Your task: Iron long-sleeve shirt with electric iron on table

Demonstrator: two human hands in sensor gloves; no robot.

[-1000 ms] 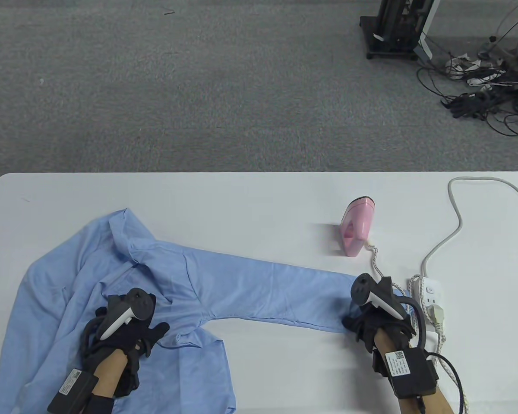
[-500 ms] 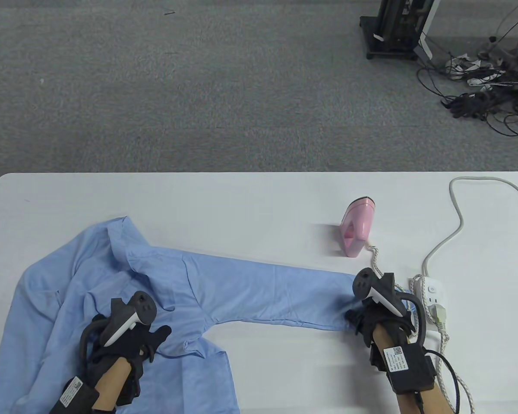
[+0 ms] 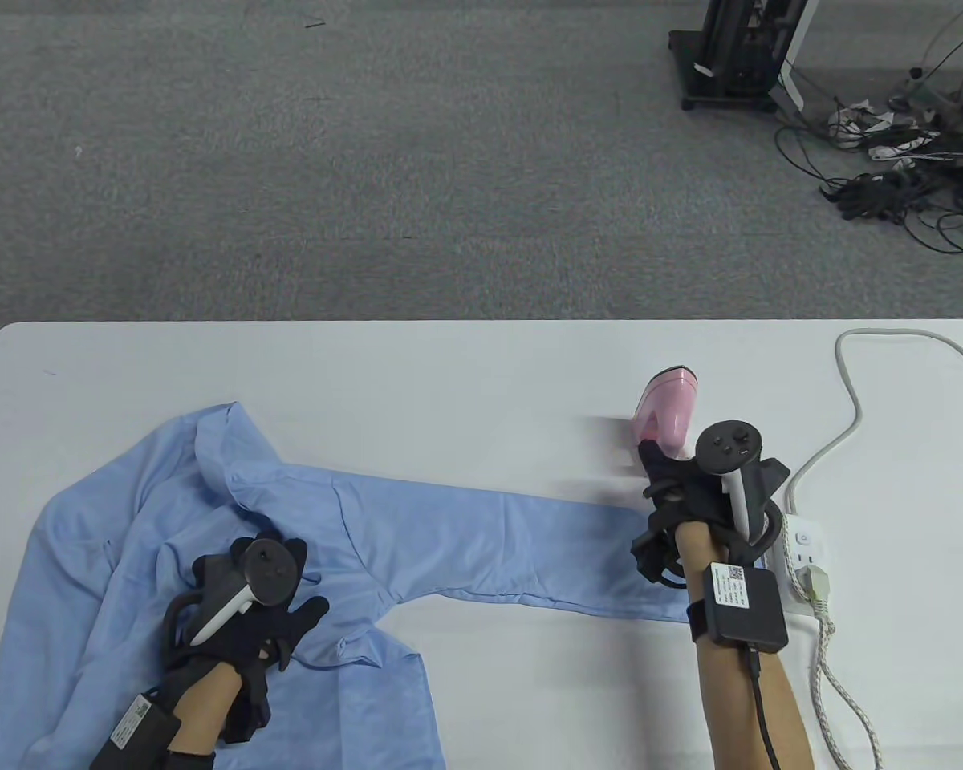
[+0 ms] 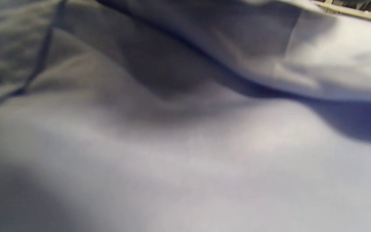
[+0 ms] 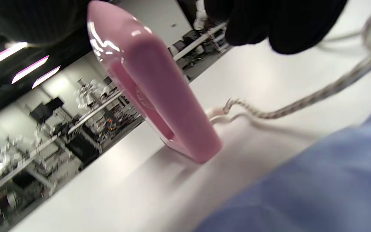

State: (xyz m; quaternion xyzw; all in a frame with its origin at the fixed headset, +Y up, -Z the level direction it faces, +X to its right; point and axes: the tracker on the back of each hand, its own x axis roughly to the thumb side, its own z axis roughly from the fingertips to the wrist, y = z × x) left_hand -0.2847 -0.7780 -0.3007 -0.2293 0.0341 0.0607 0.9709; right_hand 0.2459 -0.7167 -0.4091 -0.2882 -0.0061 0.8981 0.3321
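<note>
A light blue long-sleeve shirt [image 3: 449,537] lies rumpled on the white table [image 3: 449,377], one sleeve stretched out to the right. My left hand [image 3: 301,573] rests flat on the shirt near the armpit, fingers spread. The left wrist view shows only blurred shirt cloth [image 4: 185,161]. A pink iron [image 3: 668,401] stands on its heel past the cuff. My right hand [image 3: 660,469] is at the iron's near side. In the right wrist view the gloved fingers [image 5: 279,22] hang open on either side of the iron [image 5: 153,96], above the sleeve [image 5: 317,187].
A white power strip [image 3: 802,553] lies right of my right wrist, with a grey cable [image 3: 847,401] running to the table's far right edge. The iron's braided cord [image 3: 830,690] trails along the right side and shows in the right wrist view [image 5: 301,103].
My right hand has let go of the cuff and moved up to the iron. My left hand has slid slightly right and spread flat on the shirt. The iron has not moved.
</note>
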